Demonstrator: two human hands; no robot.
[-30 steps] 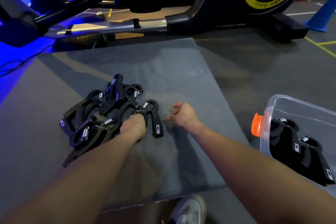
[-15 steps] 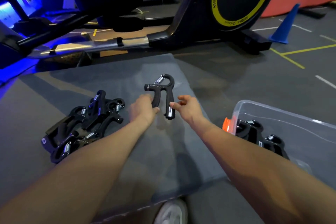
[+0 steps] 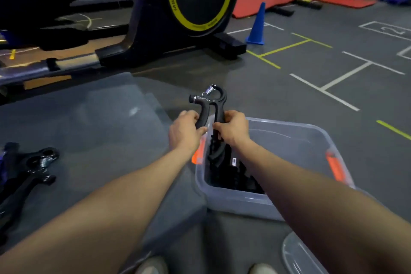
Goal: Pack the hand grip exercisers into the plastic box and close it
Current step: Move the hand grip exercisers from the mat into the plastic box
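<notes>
A black hand grip exerciser [image 3: 210,104] with a steel spring is held upright above the far left corner of the clear plastic box [image 3: 300,140]. My left hand [image 3: 184,131] grips its left handle and my right hand [image 3: 232,128] grips its right handle. Several black exercisers [image 3: 231,171] lie inside the box, partly hidden by my right forearm. More exercisers [image 3: 29,169] lie in a pile on the grey mat [image 3: 100,122] at the far left.
The box has orange latches [image 3: 335,167] on both ends. Its clear lid [image 3: 298,253] lies on the floor at the bottom right. An exercise machine [image 3: 178,13] stands behind the mat, and a blue cone [image 3: 256,25] stands farther back.
Both hands have carried the exerciser from above the mat rightward to the box. The view has swung right, so the pile now sits at the left edge.
</notes>
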